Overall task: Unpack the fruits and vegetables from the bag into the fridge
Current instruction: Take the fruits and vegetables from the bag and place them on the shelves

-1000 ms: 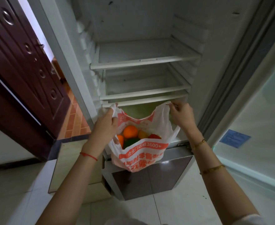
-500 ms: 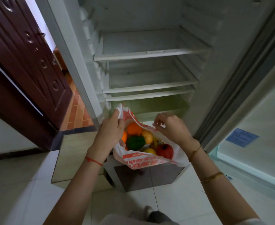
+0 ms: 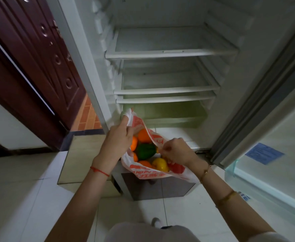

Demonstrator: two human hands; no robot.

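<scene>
Left hand grips bag handle, right hand pinches far rim, mouth open on peppers before open fridge.

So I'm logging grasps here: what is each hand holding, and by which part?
Both hold the plastic bag: left hand grips its left handle, right hand pinches the right rim.

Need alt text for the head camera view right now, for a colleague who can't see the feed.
Both hands hold open a white and red plastic bag in front of an open fridge: the left hand grips one handle, the right hand pinches the opposite edge. Inside lie a green pepper, a yellow pepper and orange fruits; no food shows on the shelves.
</scene>
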